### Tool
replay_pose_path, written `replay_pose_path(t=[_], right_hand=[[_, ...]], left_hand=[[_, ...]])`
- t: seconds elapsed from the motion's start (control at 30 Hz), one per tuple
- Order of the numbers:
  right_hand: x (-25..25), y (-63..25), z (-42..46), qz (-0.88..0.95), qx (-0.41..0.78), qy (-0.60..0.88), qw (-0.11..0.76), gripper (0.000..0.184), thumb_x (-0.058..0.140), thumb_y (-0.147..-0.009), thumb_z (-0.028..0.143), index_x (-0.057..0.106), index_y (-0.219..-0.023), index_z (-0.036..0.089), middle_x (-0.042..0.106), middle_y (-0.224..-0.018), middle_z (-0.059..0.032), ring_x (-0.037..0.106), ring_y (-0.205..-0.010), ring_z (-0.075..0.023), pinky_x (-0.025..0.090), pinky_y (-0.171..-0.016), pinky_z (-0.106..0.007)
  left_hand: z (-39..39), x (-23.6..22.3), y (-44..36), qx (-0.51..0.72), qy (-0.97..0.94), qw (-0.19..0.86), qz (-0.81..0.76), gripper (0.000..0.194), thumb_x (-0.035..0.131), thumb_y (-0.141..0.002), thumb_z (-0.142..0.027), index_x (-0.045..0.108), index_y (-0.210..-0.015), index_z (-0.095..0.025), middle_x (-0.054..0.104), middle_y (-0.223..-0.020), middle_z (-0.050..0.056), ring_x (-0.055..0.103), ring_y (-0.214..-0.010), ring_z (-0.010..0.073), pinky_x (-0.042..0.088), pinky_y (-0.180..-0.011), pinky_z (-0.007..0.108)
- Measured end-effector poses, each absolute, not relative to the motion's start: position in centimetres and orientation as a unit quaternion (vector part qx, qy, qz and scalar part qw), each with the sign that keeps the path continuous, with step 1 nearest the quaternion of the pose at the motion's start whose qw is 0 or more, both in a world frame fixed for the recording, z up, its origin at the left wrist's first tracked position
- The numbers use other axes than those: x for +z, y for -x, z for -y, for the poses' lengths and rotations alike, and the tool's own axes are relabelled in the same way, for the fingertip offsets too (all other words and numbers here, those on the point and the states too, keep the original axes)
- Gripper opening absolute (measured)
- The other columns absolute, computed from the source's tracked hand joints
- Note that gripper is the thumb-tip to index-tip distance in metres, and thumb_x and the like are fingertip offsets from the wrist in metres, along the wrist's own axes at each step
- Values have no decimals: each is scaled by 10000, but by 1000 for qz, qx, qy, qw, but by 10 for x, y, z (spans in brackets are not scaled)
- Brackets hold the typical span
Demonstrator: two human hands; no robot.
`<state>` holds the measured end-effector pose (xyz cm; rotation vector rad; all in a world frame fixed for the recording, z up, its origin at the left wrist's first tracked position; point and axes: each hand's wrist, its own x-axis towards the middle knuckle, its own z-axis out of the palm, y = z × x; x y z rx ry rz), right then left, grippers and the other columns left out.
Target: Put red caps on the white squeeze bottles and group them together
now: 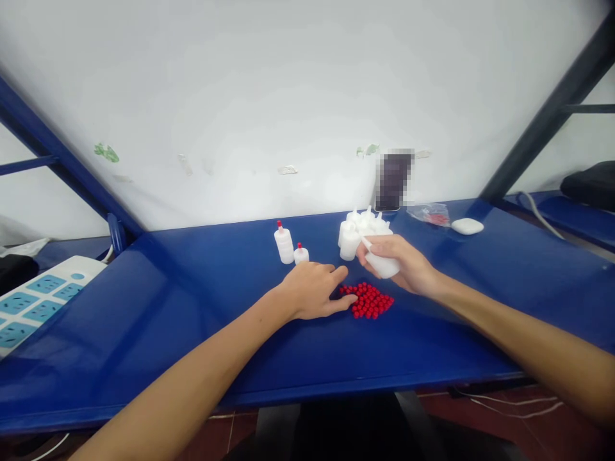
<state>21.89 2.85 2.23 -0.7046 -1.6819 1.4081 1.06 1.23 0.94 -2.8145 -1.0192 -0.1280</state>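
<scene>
My right hand (406,259) is wrapped around a white squeeze bottle (383,264), its bare nozzle pointing up and to the left. At the left edge of a pile of small red caps (369,301), my left hand (314,289) has thumb and forefinger apart, with nothing visible between them. The thumb tip reaches the nearest caps. Behind my right hand stands a cluster of several white bottles (350,243) with uncapped nozzles. Two bottles wear red caps: a taller one (284,246) and another (301,255) partly hidden by my left hand.
Everything stands on a blue table (192,288) against a white wall. A phone (394,182) leans there, near a clear plastic bag (430,214) holding red bits and a white rounded object (467,226). At far left lies a power strip (45,301). Blue metal posts frame both sides.
</scene>
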Motion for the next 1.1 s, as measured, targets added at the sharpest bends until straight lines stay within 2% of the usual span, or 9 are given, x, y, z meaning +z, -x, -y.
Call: replay_pose_path(t=[0.07, 0.17, 0.3, 0.47, 0.67, 0.83, 0.93, 1.0, 1.1], right_hand=[[22, -219, -29, 663, 587, 268, 380, 254, 587, -838, 377, 644, -749, 146, 535, -682, -26, 421, -577, -121, 285, -527, -274], [21, -219, -30, 655, 596, 257, 388, 228, 595, -847, 373, 629, -804, 152, 539, -770, -34, 445, -642, -128, 321, -568, -268], [20, -224, -34, 674, 553, 257, 417, 239, 573, -862, 401, 598, -841, 164, 516, -744, -22, 422, -625, -136, 312, -564, -277], [18, -229, -38, 741, 428, 305, 418, 296, 532, -890, 430, 574, -763, 166, 494, -677, 0, 395, -610, -128, 287, -565, -269], [14, -230, -37, 770, 406, 308, 385, 347, 503, -902, 441, 574, -707, 164, 454, -603, 20, 374, -563, -119, 279, -544, -268], [20, -229, -33, 792, 377, 293, 382, 357, 512, -874, 392, 561, -603, 167, 509, -600, -4, 431, -575, -128, 305, -555, -275], [20, -229, -31, 781, 408, 306, 360, 344, 495, -887, 360, 572, -616, 164, 553, -560, -9, 470, -527, -126, 333, -524, -267], [18, -228, -30, 778, 414, 317, 351, 279, 505, -882, 329, 582, -670, 164, 590, -570, -9, 504, -509, -129, 362, -513, -261], [17, -226, -27, 809, 316, 331, 369, 91, 563, -833, 254, 603, -817, 173, 633, -685, -5, 540, -573, -137, 400, -560, -264]], left_hand=[[-15, 9, -12, -31, 943, 52, 327, 444, 343, -973, -567, 539, -926, -171, 658, -781, 45, 635, -660, 213, 379, -548, 297], [-19, 9, -12, -24, 950, 41, 309, 379, 363, -984, -507, 533, -910, -177, 654, -773, 33, 631, -658, 200, 365, -552, 293], [-21, 10, -10, -14, 954, 57, 295, 337, 394, -975, -480, 535, -925, -178, 637, -743, 22, 616, -621, 194, 328, -519, 297], [-20, 9, -10, -17, 958, 59, 280, 329, 367, -997, -443, 542, -907, -179, 616, -726, 23, 608, -599, 176, 321, -511, 289], [-21, 7, -9, -23, 962, 53, 267, 326, 329, -1023, -391, 547, -897, -184, 605, -737, 17, 595, -602, 156, 327, -524, 283], [-22, 6, -7, -24, 964, 46, 260, 326, 311, -1031, -378, 543, -899, -192, 600, -749, 4, 562, -596, 148, 291, -518, 293], [-22, 5, -5, -46, 964, 5, 262, 330, 329, -1027, -366, 532, -842, -183, 577, -742, 1, 530, -606, 138, 317, -552, 287], [-22, 5, -4, -102, 954, -51, 277, 346, 342, -1024, -343, 497, -764, -175, 546, -727, -2, 514, -652, 135, 357, -617, 282], [-20, 8, -4, -235, 906, -156, 315, 412, 341, -1020, -348, 392, -648, -176, 458, -663, -16, 456, -675, 133, 369, -693, 291]])
